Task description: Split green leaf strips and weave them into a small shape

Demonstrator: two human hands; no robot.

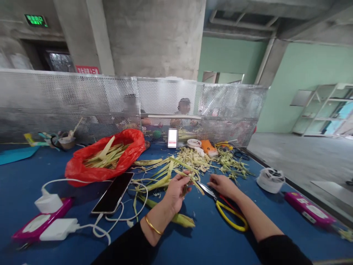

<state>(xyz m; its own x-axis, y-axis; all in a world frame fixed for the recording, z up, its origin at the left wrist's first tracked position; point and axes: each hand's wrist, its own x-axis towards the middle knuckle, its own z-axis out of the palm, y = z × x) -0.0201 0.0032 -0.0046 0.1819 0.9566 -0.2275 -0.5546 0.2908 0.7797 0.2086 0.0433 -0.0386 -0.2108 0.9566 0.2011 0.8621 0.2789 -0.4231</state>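
My left hand (176, 189), with a gold bangle on the wrist, pinches a pale yellow-green plant strip (201, 188) between thumb and fingers. My right hand (222, 184) is curled loosely just to the right of it; whatever its fingers hold, if anything, is hidden. Yellow-handled scissors (233, 218) lie on the blue table between my hands, blades pointing toward the left hand, and the right hand is not in their handles. Beneath my left wrist lies a wider green husk-like leaf (183, 221). More long strips (162, 180) spread beyond the left hand.
A red plastic bag (79, 169) of dried strips stands left. Trimmed scraps (190, 158) are heaped behind my hands. A phone (114, 193), white cables and purple power strips (309, 209) lie at the sides. A perforated metal screen (96, 99) closes the back, with people behind it.
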